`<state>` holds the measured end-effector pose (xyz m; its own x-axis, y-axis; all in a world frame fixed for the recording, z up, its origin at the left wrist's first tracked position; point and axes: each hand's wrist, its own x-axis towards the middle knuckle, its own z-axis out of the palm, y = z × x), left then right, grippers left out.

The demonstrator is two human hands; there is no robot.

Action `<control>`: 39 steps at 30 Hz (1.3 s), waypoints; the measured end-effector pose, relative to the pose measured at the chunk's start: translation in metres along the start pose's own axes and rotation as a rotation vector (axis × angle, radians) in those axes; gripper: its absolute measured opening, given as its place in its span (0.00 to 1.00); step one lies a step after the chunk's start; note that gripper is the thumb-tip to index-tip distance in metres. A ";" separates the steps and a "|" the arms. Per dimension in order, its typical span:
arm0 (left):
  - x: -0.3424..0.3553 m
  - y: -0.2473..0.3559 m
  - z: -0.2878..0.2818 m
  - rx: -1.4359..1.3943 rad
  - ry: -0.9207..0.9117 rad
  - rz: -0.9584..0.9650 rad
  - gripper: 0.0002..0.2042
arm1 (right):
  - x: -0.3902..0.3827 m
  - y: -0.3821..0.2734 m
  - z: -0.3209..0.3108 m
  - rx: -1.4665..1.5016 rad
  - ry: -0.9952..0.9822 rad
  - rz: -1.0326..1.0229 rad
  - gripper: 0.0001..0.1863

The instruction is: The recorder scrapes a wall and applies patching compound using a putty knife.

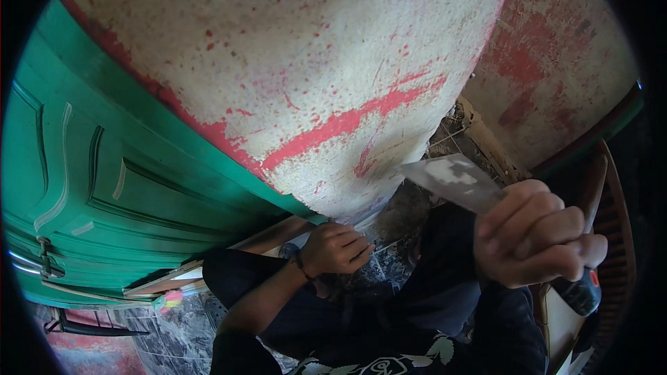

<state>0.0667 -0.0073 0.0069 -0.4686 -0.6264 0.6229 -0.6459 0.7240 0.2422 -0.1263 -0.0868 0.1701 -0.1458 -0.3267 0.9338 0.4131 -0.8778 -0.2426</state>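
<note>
In my right hand point(538, 236), raised at the right, I grip a putty knife point(455, 179). White paste is smeared on its broad metal blade, which points left toward the wall's lower edge; the dark butt of its handle sticks out below my fist. The blade appears just in front of the wall, and I cannot tell whether it touches. Whitish and rough, the wall point(333, 48) carries red paint patches and a long red streak. Near the wall's lower corner, by my knee, is my left hand point(337, 248), fingers curled in; what they hold, if anything, is hidden.
A green panelled door point(153, 187) with a metal handle stands at the left, its frame meeting the wall. Another red-patched wall point(549, 55) rises at the right rear. A slatted wooden chair point(618, 236) is close on my right. The dark floor point(177, 326) is dusty and stained.
</note>
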 end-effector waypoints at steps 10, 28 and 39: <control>-0.007 0.003 0.001 -0.008 0.009 -0.020 0.06 | 0.011 -0.004 0.001 0.159 0.147 -0.199 0.15; 0.000 0.002 0.008 -0.045 -0.026 0.009 0.06 | -0.001 0.004 -0.005 0.089 -0.090 -0.112 0.16; -0.012 0.028 0.039 -0.326 -0.234 -0.068 0.09 | -0.040 0.028 -0.007 -0.164 -0.594 0.118 0.17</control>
<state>0.0313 0.0091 -0.0228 -0.5797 -0.6980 0.4204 -0.4733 0.7084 0.5236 -0.1156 -0.1004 0.1239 0.4363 -0.2156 0.8736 0.2455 -0.9055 -0.3461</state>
